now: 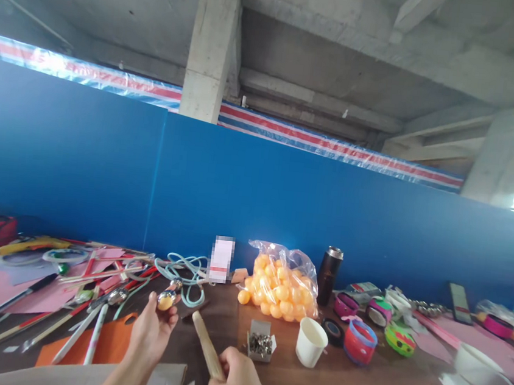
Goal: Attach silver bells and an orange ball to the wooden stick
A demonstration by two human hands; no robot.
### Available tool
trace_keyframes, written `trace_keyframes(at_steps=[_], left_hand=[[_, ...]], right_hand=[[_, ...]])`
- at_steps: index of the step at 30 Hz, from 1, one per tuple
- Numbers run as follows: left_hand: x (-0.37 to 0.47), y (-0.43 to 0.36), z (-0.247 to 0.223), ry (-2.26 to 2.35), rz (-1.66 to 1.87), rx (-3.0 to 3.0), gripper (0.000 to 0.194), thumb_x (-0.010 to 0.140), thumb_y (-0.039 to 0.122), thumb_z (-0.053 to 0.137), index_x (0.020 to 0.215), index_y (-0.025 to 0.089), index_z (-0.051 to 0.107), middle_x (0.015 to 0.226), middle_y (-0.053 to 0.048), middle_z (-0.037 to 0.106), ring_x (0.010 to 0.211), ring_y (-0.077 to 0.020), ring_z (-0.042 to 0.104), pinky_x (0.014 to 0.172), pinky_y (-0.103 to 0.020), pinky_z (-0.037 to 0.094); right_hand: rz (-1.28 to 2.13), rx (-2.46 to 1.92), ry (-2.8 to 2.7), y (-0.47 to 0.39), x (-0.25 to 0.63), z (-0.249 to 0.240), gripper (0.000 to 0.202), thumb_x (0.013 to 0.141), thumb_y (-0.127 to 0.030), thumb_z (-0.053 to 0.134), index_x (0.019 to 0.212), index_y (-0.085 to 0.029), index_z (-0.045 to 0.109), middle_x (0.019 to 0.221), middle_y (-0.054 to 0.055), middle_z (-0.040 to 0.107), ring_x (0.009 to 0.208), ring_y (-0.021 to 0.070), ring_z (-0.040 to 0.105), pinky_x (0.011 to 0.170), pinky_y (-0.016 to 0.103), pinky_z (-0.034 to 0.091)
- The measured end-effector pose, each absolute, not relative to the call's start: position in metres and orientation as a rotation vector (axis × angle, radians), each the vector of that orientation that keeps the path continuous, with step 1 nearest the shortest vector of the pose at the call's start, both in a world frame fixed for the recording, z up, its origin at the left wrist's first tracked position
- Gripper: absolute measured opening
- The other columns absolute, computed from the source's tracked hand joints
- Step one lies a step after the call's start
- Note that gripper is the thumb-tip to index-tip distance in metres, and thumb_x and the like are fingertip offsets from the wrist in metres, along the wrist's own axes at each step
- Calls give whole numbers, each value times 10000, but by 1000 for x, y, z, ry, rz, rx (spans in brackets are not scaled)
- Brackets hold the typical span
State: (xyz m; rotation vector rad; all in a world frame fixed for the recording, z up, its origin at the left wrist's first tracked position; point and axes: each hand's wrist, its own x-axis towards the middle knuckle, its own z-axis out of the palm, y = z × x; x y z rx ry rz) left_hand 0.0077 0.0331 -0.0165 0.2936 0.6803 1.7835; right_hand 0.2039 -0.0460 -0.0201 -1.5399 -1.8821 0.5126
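Observation:
My left hand (154, 329) is raised over the left-centre of the table, its fingers curled around a shiny metal ball (166, 300). Just beyond it shows a smaller shiny ball (176, 284); whether the two are joined I cannot tell. My right hand (237, 377) is closed around the near end of a pale wooden stick (208, 345), which slants away to the upper left. Close to the stick's far end is a dark piece (194, 311); I cannot make out whether it is attached. A small open box of metal bits (261, 345) stands right of my right hand.
Behind are a bag of orange balls (281, 290), a dark flask (329, 276) and a blue partition (283, 201). A white paper cup (311, 343) and tape rolls (359, 342) stand right. Pens, an orange sheet (105, 345), light-blue cord (184, 269) and cardboard (163, 382) lie left.

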Motion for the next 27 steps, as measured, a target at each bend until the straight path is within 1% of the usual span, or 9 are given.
trace_keyframes(at_steps=[3,7,11,14,17,27], left_hand=[[8,31,-15,612,1740,311,249,860,295,400,861,125,582,687,-81,629,442,-78,471,385,-185,351],[9,32,-16,588,1699,350,254,857,297,407,894,122,587,680,-86,629,439,-79,465,379,-182,337],[11,31,-16,619,1683,425,273,859,289,400,949,119,594,681,-84,628,439,-82,466,374,-182,336],[13,27,-14,617,1680,470,282,859,291,397,955,120,600,711,-80,631,451,-81,473,375,-184,352],[14,24,-11,651,1675,475,278,856,284,400,946,118,604,714,-77,632,449,-81,471,368,-184,356],[15,23,-11,709,1663,469,251,853,275,402,864,115,596,654,-65,615,437,-85,462,362,-188,342]], right_hand=[[520,-1589,-1904,-49,205,-18,114,667,-174,513,689,-226,611,668,6,670,613,156,621,518,195,369],[380,-1554,-1894,-50,207,-10,110,726,-247,532,672,-251,627,707,-12,670,658,146,620,585,202,380],[212,-1579,-1766,-42,221,-3,177,781,-227,475,666,-255,607,726,-18,658,679,148,607,602,216,373],[120,-1677,-1543,-32,242,3,186,815,-281,443,725,-256,604,780,-1,662,733,175,603,612,237,376],[89,-1733,-1454,-25,262,7,243,851,-318,374,799,-245,599,816,23,660,769,185,597,642,247,389],[122,-1848,-1480,-21,273,0,208,797,-317,435,734,-274,628,804,0,657,769,176,592,589,231,375]])
